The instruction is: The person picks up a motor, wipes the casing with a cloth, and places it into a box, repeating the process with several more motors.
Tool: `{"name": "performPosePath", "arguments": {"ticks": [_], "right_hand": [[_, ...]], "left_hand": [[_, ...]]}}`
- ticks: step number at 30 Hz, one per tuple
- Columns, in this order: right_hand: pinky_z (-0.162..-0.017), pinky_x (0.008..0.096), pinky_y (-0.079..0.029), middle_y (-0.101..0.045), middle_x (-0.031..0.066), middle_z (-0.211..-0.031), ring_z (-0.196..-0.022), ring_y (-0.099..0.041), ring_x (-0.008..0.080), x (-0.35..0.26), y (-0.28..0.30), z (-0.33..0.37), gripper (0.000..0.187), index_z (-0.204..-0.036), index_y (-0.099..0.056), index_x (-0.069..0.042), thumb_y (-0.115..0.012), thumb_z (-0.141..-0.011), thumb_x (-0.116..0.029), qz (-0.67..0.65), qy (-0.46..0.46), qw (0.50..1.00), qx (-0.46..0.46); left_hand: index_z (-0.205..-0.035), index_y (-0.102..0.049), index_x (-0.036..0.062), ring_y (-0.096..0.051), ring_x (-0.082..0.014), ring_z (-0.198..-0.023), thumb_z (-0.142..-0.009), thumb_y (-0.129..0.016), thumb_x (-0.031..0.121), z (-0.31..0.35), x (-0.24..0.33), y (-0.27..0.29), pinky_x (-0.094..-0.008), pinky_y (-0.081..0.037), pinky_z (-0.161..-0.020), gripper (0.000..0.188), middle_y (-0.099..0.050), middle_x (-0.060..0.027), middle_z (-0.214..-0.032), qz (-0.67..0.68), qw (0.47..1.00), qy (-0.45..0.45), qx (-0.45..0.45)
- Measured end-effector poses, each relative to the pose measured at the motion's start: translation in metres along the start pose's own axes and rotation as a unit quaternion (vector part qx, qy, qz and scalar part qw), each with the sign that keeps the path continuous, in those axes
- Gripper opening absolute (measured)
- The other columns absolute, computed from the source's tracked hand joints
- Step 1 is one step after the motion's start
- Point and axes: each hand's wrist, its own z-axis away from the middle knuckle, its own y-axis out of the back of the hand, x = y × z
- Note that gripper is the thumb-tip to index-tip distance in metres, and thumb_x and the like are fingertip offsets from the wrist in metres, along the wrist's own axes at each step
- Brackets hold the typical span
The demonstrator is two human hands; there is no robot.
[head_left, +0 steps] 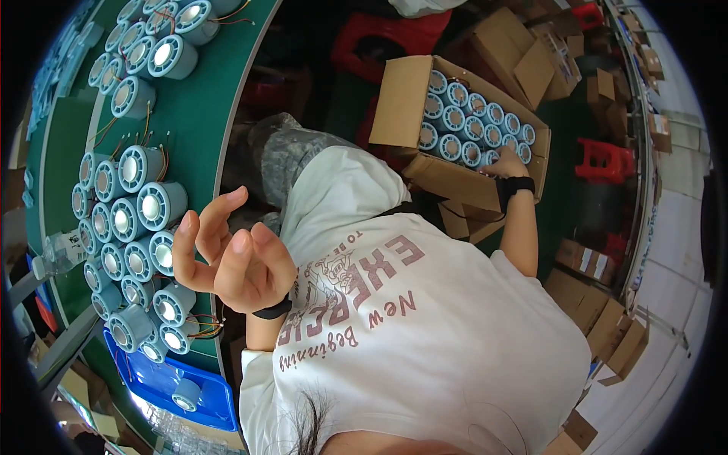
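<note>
My left hand (235, 258) is raised in front of the bench edge, palm up, its fingers bent and spread with nothing between them. Behind it, on the green bench, stand several light-blue round housings (161, 205), each with a slotted rim and a silver centre; thin wires trail from some. My right hand (509, 163) reaches into the near right corner of an open cardboard box (396, 102). Rows of the same light-blue housings (453, 119) fill this box. The right fingers are down among them and partly hidden, so a grip cannot be made out.
A blue tray (220, 406) holding one housing sits at the bench's near end. More housings (173, 57) stand at its far end. A red stool (604, 160) is right of the box, with other cardboard boxes (516, 53) behind. Clear plastic wrap (292, 155) lies beside my leg.
</note>
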Motion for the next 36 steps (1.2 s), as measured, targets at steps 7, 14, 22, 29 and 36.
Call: {"name": "performPosePath", "arguments": {"ticks": [7, 14, 22, 29, 36], "right_hand": [[-0.068, 0.0384, -0.051, -0.071, 0.0170, -0.088, -0.077, -0.067, 0.0254, -0.015, 0.013, -0.018, 0.052, -0.095, -0.069, 0.003, -0.083, -0.062, -0.034, 0.064, 0.004, 0.992, -0.107], [-0.065, 0.0312, -0.053, -0.066, 0.0165, -0.105, -0.084, -0.065, 0.0208, -0.160, 0.120, 0.056, 0.033, -0.120, -0.059, 0.002, -0.059, -0.091, -0.014, -0.182, 0.299, 0.926, 0.139], [-0.071, 0.0237, -0.046, -0.065, 0.0077, -0.103, -0.085, -0.059, 0.0114, -0.470, 0.171, 0.219, 0.026, -0.118, -0.061, 0.000, -0.050, -0.096, -0.008, -0.085, 0.788, 0.609, 0.042], [-0.075, 0.0300, -0.049, -0.067, 0.0116, -0.090, -0.084, -0.063, 0.0191, -0.702, 0.132, 0.265, 0.036, -0.118, -0.062, -0.006, -0.062, -0.089, -0.027, 0.048, 0.857, 0.512, 0.040], [-0.092, 0.0431, -0.049, -0.064, 0.0191, -0.115, -0.105, -0.061, 0.0366, -0.885, 0.009, 0.274, 0.082, -0.142, -0.039, -0.015, -0.075, -0.068, -0.017, 0.286, 0.856, 0.418, 0.104]], "left_hand": [[-0.111, -0.060, 0.0091, -0.064, -0.0317, -0.090, -0.079, -0.057, -0.011, -0.002, 0.001, 0.007, -0.0345, -0.051, -0.075, 0.038, -0.033, -0.0181, -0.134, -0.003, 0.998, 0.051, 0.022], [-0.110, -0.061, 0.0066, -0.065, -0.0283, -0.087, -0.074, -0.056, -0.015, -0.001, -0.009, 0.020, -0.0340, -0.052, -0.075, 0.042, -0.041, -0.0184, -0.127, 0.021, 0.998, 0.053, 0.016], [-0.106, -0.065, 0.0043, -0.064, -0.0254, -0.083, -0.072, -0.055, -0.014, 0.009, -0.003, 0.057, -0.0334, -0.053, -0.073, 0.040, -0.056, -0.0155, -0.110, 0.040, 0.994, 0.098, 0.011], [-0.103, -0.066, 0.0042, -0.064, -0.0262, -0.082, -0.077, -0.056, -0.009, 0.019, -0.005, 0.066, -0.0328, -0.053, -0.072, 0.031, -0.064, -0.0124, -0.098, 0.109, 0.986, 0.124, -0.030], [-0.101, -0.067, 0.0008, -0.064, -0.0278, -0.083, -0.080, -0.055, -0.010, 0.022, 0.001, 0.089, -0.0344, -0.052, -0.073, 0.027, -0.066, -0.0131, -0.096, 0.274, 0.941, 0.195, -0.028]]}}
